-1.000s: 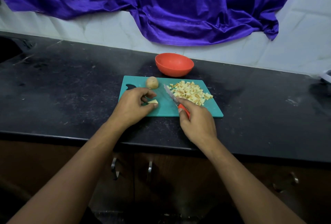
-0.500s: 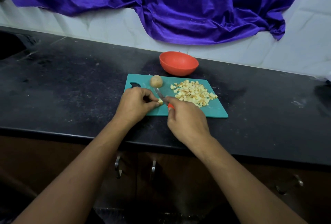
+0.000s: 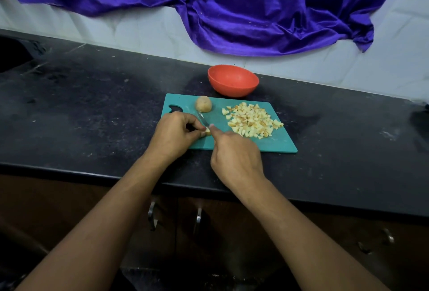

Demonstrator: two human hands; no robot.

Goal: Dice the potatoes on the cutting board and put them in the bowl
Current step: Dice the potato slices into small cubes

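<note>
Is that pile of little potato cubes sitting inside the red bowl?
No, the pile of potato cubes lies on the teal cutting board, in front of the red bowl.

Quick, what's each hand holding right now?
Left hand: pinches a small potato piece on the cutting board.
Right hand: grips the knife, blade at that piece.

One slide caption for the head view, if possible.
Left hand pinches a potato piece; right hand holds the knife against it.
</note>
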